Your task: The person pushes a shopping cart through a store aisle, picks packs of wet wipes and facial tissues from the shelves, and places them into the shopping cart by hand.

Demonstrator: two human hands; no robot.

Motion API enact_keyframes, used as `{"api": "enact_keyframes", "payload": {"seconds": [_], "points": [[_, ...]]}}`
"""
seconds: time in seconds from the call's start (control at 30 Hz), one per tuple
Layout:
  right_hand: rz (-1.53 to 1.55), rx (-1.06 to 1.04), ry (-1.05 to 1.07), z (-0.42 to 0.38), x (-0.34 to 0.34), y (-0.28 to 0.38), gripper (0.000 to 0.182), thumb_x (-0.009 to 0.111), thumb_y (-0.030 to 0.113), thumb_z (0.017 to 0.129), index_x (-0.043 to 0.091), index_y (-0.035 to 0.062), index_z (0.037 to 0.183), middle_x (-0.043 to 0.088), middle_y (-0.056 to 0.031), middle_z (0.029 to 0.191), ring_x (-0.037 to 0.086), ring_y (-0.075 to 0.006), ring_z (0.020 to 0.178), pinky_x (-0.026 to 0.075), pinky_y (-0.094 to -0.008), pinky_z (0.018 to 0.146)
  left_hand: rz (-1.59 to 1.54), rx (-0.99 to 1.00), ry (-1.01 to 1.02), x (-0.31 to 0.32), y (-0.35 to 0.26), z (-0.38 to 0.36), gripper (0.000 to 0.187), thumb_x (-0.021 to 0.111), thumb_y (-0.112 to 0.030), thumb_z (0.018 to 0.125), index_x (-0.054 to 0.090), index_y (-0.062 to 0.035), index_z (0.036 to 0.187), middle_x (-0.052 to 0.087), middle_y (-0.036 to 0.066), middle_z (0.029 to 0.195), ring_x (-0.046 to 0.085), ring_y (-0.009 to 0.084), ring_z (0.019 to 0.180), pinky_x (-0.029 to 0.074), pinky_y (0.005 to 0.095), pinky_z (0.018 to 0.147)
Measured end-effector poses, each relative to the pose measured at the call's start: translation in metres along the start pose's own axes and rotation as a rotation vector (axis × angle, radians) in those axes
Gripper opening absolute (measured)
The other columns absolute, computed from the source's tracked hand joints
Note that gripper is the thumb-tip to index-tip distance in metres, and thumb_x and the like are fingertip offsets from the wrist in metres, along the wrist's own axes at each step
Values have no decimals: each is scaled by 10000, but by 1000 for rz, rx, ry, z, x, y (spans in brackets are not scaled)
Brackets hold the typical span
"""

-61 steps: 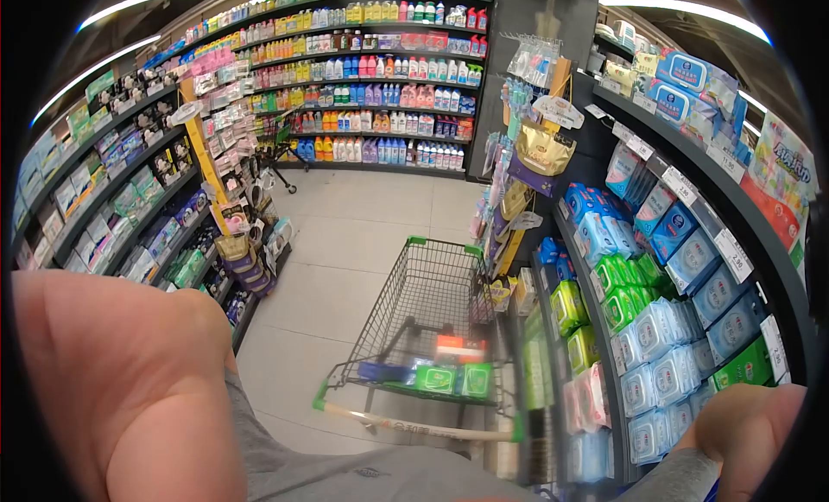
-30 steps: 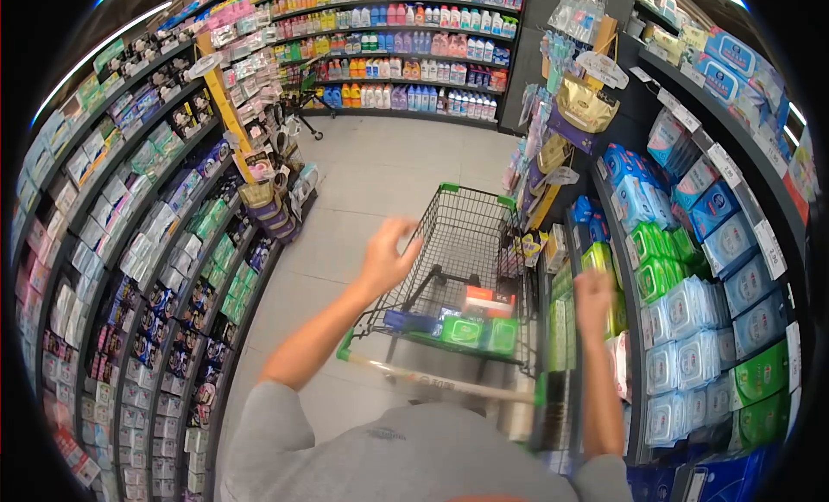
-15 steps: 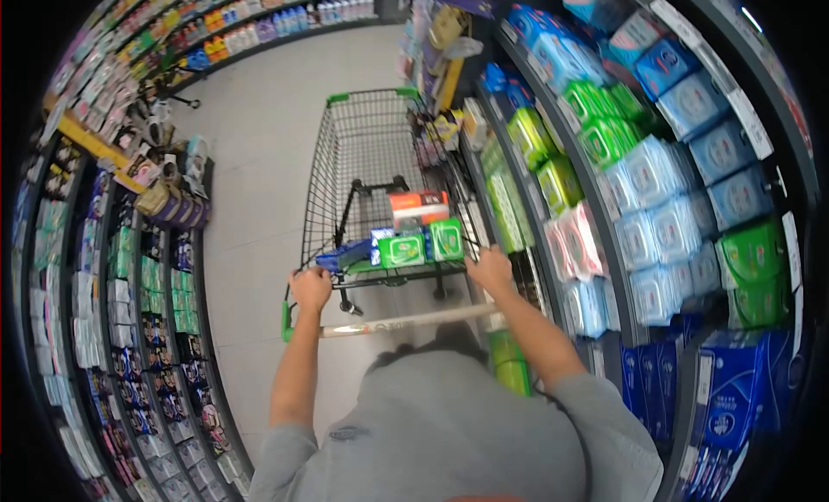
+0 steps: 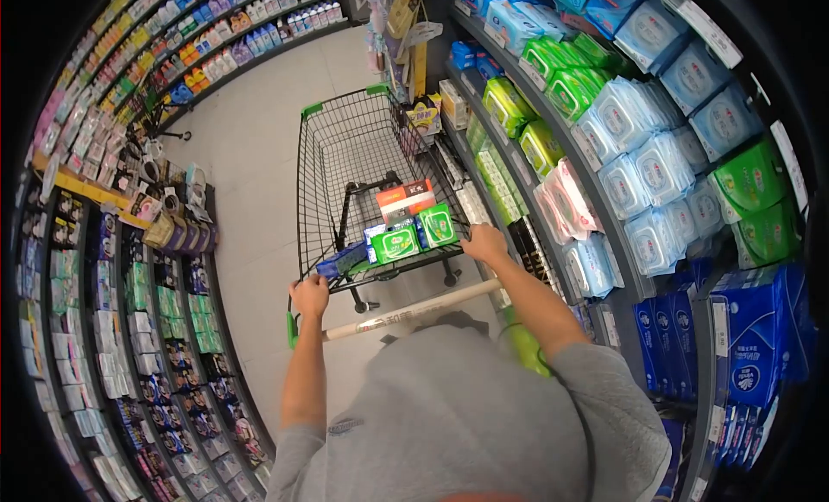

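Both hands are on the shopping cart (image 4: pixel 313 187), a black wire basket with green corners, in front of my body. My left hand (image 4: pixel 309 295) is closed around the near left edge of its frame. Across from it, my right hand (image 4: pixel 485 244) grips the near right edge. The pale push bar (image 4: pixel 423 311) runs between my forearms, nearer my body than the hands. In the basket's near end lie a green wipes pack (image 4: pixel 396 244), a second green pack (image 4: pixel 438 225), an orange-and-white box (image 4: pixel 405 199) and a dark blue pack (image 4: pixel 342 261).
Close on my right, a shelf carries light blue wipes packs (image 4: pixel 661 169), green packs (image 4: pixel 756 191) and blue tissue packs (image 4: pixel 743 346). Shelves of small packages (image 4: pixel 142 329) line the left. Tiled floor (image 4: pixel 250 148) stretches ahead to shelves of bottles (image 4: pixel 259 40).
The view has turned slightly, and the cart's far end now sits farther left. The right shelf has shifted in view. Both hands keep their hold on the cart.
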State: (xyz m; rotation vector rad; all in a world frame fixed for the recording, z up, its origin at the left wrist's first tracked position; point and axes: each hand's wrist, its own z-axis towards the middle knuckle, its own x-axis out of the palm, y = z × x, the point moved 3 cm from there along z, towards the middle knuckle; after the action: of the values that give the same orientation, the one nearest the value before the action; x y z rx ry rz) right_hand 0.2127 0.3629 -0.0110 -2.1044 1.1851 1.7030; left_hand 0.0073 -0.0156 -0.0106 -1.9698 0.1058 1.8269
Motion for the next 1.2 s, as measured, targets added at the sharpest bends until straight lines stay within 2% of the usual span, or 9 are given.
{"api": "enact_keyframes", "payload": {"seconds": [0.1,0.4,0.5,0.57,0.8,0.9,1.0,1.1,1.2], "points": [[4,2,-23,-6,1,-2,363,666,355,774,687,11,891,670,-220,927,657,-367,903,520,-457,801,24,19,-11,7,8,-6,286,521,-285,874,733,-96,837,684,135,704,646,279,730,324,389,1025],[51,-42,-24,-34,5,-9,322,624,296,794,676,0,910,635,-242,999,655,-375,886,533,-456,770,21,-13,44,5,10,-34,301,502,-297,875,726,-101,830,696,120,732,654,265,767,324,397,1031],[73,-30,-3,-46,4,-10,287,602,198,758,699,-13,927,623,-233,1062,656,-367,917,539,-446,788,35,-37,79,3,13,-46,321,478,-305,873,733,-111,856,703,127,786,639,276,869,317,379,1048],[99,-8,2,-56,6,-12,286,605,190,755,699,-9,938,622,-232,1072,656,-364,924,539,-444,792,65,-69,54,2,13,-57,343,450,-303,877,739,-119,870,705,134,818,611,290,960,308,370,1061],[149,2,18,-87,17,-22,260,593,118,743,696,-23,936,607,-271,1106,661,-363,931,541,-421,798,69,-2,78,2,21,-85,365,425,-289,894,737,-113,825,704,100,762,636,260,804,328,354,1021],[159,-16,26,-104,18,-25,260,604,116,741,695,-27,938,604,-276,1112,666,-362,912,545,-404,798,91,18,82,2,24,-100,372,419,-291,901,735,-113,818,709,86,773,636,253,813,330,353,1013],[145,7,55,-116,29,-28,260,594,179,801,679,-4,966,599,-236,1087,655,-363,915,533,-437,803,113,-21,114,0,27,-113,374,417,-302,909,736,-122,833,713,82,816,632,258,848,339,363,1014],[120,30,30,-129,36,-32,263,595,164,791,666,-13,972,603,-231,1081,659,-364,912,533,-436,809,180,7,24,-4,27,-131,365,419,-308,920,728,-130,843,709,86,873,621,278,899,359,390,1011],[96,27,-25,-147,36,-36,254,601,177,792,658,-12,951,608,-233,1056,661,-368,907,536,-434,803,159,64,0,-5,25,-146,383,387,-260,931,709,-114,785,701,93,812,632,279,837,374,387,980]]}}
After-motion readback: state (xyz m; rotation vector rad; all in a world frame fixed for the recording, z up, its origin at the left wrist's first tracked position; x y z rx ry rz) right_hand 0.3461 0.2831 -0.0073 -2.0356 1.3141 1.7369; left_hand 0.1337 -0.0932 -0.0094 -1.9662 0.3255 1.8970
